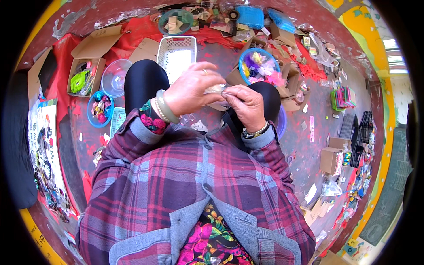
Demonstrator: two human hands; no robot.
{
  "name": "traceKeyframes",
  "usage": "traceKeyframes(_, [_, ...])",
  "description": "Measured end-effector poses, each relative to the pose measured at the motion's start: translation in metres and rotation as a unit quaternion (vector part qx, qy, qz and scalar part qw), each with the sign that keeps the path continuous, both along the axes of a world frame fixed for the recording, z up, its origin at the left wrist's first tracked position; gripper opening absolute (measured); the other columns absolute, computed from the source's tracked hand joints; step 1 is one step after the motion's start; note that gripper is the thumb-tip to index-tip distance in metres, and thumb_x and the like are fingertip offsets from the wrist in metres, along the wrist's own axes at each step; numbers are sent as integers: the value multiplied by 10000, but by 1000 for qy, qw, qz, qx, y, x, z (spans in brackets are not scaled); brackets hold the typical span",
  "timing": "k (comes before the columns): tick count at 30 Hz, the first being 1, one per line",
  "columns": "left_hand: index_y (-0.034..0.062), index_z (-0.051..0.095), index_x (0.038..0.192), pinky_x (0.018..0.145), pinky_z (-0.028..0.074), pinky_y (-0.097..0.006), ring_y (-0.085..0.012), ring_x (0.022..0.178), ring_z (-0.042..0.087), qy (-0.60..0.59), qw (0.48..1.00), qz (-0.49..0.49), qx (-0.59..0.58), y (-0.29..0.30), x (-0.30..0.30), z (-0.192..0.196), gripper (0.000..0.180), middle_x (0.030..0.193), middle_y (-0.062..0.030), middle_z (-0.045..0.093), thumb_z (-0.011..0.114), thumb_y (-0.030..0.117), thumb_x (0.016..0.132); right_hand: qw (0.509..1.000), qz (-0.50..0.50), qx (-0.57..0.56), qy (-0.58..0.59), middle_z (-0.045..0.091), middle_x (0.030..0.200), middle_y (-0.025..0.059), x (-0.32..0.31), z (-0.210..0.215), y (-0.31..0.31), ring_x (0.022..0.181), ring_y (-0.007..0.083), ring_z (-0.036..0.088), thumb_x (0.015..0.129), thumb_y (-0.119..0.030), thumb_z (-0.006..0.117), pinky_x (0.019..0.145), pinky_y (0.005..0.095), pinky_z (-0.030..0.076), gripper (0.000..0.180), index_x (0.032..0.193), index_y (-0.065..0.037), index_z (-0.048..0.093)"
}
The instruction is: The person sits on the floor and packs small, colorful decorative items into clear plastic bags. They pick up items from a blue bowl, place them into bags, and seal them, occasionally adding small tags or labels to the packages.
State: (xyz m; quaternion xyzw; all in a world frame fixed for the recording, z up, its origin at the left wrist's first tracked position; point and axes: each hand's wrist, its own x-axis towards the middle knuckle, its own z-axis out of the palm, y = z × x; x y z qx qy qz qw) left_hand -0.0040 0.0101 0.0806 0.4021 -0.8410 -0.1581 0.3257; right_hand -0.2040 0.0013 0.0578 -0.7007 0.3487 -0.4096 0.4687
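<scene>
Head view shows you at a fine fingertip step: your right hand (246,105) has its grip pinched on one end of a small pale thing (215,88) between your hands, while your left hand (192,90) blurs beside it, so I cannot tell whether that grip is closed. Your next move seems to call for a steady right pinch and precise left fingers. Ahead, a white basket (179,56) and blue basin (241,62) stand on the dark, red-flecked floor (304,170), with peeling maroon wall (126,9) beyond.
</scene>
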Motion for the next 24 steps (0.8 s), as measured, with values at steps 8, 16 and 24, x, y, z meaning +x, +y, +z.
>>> traceKeyframes(8, [66,686,836,804,446,-368,-275,891,581,26,997,-21,72,1,1,-6,124,902,-135,633,670,131,731,999,28,-36,9,646,798,97,-1,4,3,737,163,610,778,-34,634,671,253,464,91,854,10,655])
traceKeyframes(16, [48,678,802,828,443,-370,-273,880,604,49,993,4,105,-2,31,-2,88,899,-142,641,658,104,738,999,-41,13,-20,641,803,79,-18,21,-1,731,134,589,787,-7,624,673,231,451,76,839,34,661])
traceKeyframes(24, [-39,636,946,812,462,-273,-153,881,599,346,904,118,222,-5,87,-13,175,949,-89,644,567,100,863,944,-161,165,-237,660,801,98,-65,23,-21,707,157,622,841,-151,611,638,244,466,164,889,3,638])
